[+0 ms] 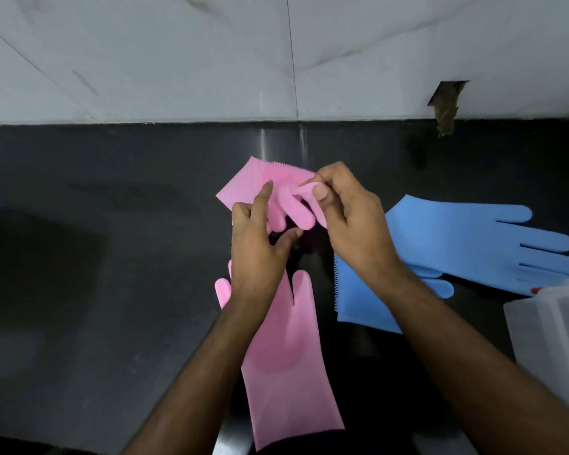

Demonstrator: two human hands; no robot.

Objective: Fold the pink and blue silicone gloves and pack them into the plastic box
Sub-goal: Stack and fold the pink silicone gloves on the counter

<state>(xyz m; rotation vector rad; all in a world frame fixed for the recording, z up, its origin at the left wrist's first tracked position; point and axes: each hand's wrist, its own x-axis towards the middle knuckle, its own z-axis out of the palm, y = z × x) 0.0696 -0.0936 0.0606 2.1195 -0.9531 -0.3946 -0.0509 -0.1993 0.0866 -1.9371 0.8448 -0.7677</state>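
Over the dark table (112,290), two bare hands work on a pink glove (243,187). That glove is lifted a little, near the middle of the table, with its flat cuff pointing up and to the left and its fingers hanging down toward the person. The right hand (349,218) pinches one of the glove's fingers between thumb and fingertips, so its grip is closed on the glove. The left hand (257,238) holds the glove from the other side, with the first finger laid straight along it and the thumb curled in underneath.

A second pink glove (289,366) lies flat on the table under the left arm, its fingers pointing away from the person. Two blue gloves lie to the right. One blue glove (473,238) is spread flat with its fingers pointing right. The other blue glove (358,300) lies closer to the person, partly under the right arm, with tiny bristles along its left edge.

A clear plastic box (552,330) sits at the right edge of the table, just beside the blue gloves. A white wall (145,60) stands behind the table.
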